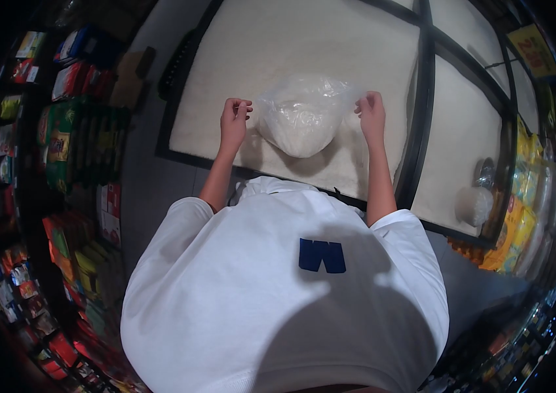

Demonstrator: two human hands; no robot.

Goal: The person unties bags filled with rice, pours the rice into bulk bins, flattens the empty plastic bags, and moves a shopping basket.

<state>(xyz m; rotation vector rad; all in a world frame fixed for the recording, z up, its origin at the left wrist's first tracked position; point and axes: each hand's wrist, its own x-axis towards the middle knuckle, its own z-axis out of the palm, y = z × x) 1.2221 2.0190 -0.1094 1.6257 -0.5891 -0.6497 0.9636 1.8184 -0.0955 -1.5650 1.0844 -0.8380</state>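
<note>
A clear plastic bag (301,121) with white contents rests on a wide bed of fine white grains that looks like rice (238,52). Its thin upper part spreads out to both sides and shines in the light. At the bag's left upper edge, my left hand (235,114) is closed with thumb and fingers pinched together. My right hand (371,110) is closed at the opposite upper corner, its fingers curled toward the film. The film between the fingertips is too thin to make out clearly.
Black dividers (424,78) frame the bins. In the right bin lie a filled clear bag (474,205) and a dark shiny object (485,171). Green packages (61,141) line the left shelf; yellow packages (517,223) stand at right. A yellow price sign (533,51) hangs upper right.
</note>
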